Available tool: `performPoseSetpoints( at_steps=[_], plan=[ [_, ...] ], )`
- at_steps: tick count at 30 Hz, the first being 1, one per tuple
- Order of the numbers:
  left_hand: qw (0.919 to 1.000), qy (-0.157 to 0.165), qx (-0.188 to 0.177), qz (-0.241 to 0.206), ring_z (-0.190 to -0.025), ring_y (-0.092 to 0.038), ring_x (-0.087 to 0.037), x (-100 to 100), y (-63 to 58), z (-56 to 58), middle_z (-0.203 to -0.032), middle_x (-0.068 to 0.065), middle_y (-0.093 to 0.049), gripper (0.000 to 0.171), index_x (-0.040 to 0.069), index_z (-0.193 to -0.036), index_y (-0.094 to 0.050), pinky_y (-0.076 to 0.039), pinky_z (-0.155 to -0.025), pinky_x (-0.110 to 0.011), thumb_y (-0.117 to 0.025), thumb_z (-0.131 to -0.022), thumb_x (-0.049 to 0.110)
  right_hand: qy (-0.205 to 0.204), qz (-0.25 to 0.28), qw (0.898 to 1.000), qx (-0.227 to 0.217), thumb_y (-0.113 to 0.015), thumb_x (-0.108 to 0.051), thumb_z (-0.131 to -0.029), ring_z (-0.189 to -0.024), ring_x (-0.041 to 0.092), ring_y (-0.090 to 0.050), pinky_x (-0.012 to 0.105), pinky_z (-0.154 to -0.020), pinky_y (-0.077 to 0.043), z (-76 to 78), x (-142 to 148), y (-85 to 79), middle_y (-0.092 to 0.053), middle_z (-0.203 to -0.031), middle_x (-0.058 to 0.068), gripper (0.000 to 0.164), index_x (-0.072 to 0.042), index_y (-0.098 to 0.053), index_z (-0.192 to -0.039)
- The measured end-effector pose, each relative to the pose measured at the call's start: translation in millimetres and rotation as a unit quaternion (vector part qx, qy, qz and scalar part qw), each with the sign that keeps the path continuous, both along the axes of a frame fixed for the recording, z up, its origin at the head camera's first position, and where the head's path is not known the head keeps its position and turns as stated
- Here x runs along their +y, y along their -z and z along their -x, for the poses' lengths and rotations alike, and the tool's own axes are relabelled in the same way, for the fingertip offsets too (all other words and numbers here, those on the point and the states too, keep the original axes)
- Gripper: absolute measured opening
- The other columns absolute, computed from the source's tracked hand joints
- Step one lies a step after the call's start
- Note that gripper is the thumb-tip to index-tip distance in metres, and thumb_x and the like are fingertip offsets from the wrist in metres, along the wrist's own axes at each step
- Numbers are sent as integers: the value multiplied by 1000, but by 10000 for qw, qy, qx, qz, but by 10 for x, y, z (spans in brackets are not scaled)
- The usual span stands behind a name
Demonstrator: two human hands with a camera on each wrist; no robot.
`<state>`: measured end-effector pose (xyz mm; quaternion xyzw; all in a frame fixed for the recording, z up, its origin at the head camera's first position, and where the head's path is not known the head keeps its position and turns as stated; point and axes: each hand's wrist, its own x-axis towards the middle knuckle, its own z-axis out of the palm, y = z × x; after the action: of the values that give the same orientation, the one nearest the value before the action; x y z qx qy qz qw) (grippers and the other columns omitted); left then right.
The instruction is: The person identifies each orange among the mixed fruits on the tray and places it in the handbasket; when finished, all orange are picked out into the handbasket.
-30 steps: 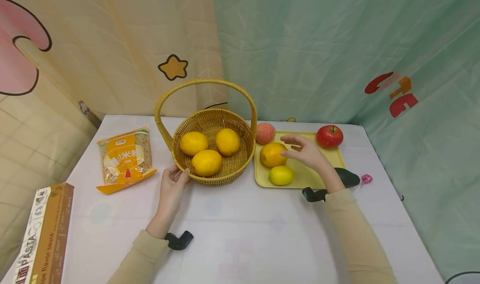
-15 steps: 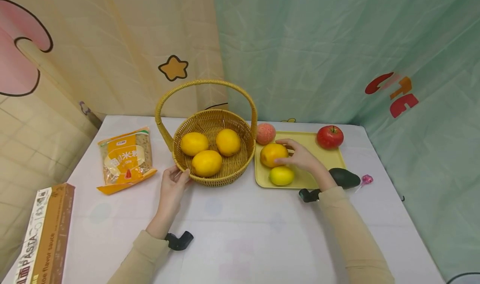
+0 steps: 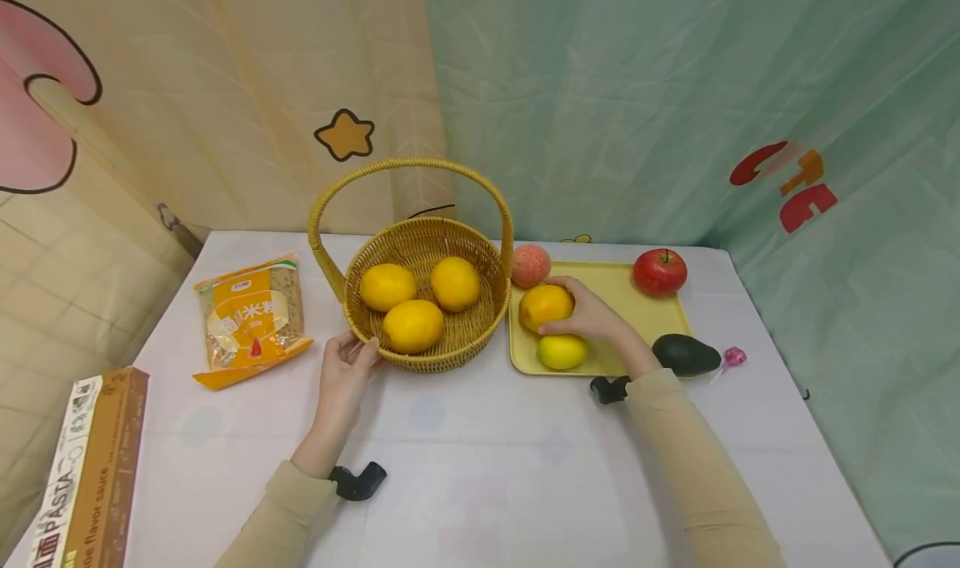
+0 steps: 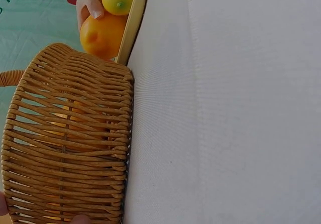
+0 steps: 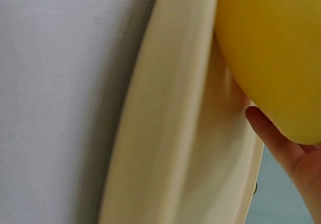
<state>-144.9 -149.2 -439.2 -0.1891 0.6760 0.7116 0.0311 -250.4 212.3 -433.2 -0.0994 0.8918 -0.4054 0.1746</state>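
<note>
My left hand (image 3: 346, 376) grips the near left rim of a wicker basket (image 3: 465, 350) with a tall arched handle. Three yellow fruits (image 3: 413, 326), lemon-like in shape, lie inside it. At the right, on a pale yellow tray (image 3: 611, 281), my right hand (image 3: 592, 311) curls its thumb and fingers round an orange-yellow fruit (image 3: 545, 306). Right in front of that fruit lies a lemon (image 3: 562, 352), which looms large in the right wrist view. In the left wrist view the basket's side (image 4: 65, 143) fills the left, with the right hand (image 4: 90, 0) on the fruit beyond.
A pink peach-like fruit (image 3: 531, 266) sits at the tray's back left corner, a red apple (image 3: 660, 272) at its back right. An avocado (image 3: 686, 355) and a pink lollipop (image 3: 732, 357) lie right front. A food packet (image 3: 253, 318) and a pasta box (image 3: 97, 460) stand left.
My right hand has come left and down from above the tray and closed round the orange-yellow fruit. The left hand and the basket have stayed put.
</note>
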Motion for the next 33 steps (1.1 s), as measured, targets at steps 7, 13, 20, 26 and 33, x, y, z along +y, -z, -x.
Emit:
performPoseSetpoints(
  at_steps=[7,13,20,26,33],
  plan=[
    [10000,-14,7,-6,-134,-43,-30,5,8,0,-152,-25,-30,58,-5,-149,-18,-47,-110,-42,-49,-103,14,210,30,9997,73,-85,-39,-74,-120,33,-48,53,-112,-41,-13,-4,9,-48,-139,13,88,-15,-37,-144],
    [10000,10,-25,5,-135,-43,-29,-3,9,2,-153,-24,-30,58,-4,-149,-17,-47,-110,-41,-48,-103,13,402,52,9991,108,-85,-42,-74,-120,32,-49,52,-111,-43,-42,9,7,-48,-140,12,91,-15,-36,-146],
    [10000,30,-30,-4,-135,-43,-28,-14,12,3,-154,-24,-29,59,-4,-150,-17,-47,-110,-40,-48,-103,14,651,164,9973,294,-84,-45,-75,-120,33,-49,53,-110,-44,-125,34,-154,-47,-141,12,92,-18,-35,-148],
    [10000,51,17,3,-135,-43,-27,-12,12,-2,-153,-24,-30,58,-4,-149,-17,-47,-110,-40,-48,-103,15,797,463,9948,439,-81,-46,-78,-121,33,-49,53,-108,-46,-241,-38,-314,-45,-144,13,90,-16,-34,-148],
    [10000,42,-9,-13,-136,-42,-29,-11,7,-4,-154,-24,-28,59,-4,-150,-16,-46,-111,-40,-48,-104,15,817,1028,9897,563,-81,-41,-79,-125,31,-47,51,-104,-48,-363,-350,-458,-43,-145,7,83,-16,-37,-145]
  ],
)
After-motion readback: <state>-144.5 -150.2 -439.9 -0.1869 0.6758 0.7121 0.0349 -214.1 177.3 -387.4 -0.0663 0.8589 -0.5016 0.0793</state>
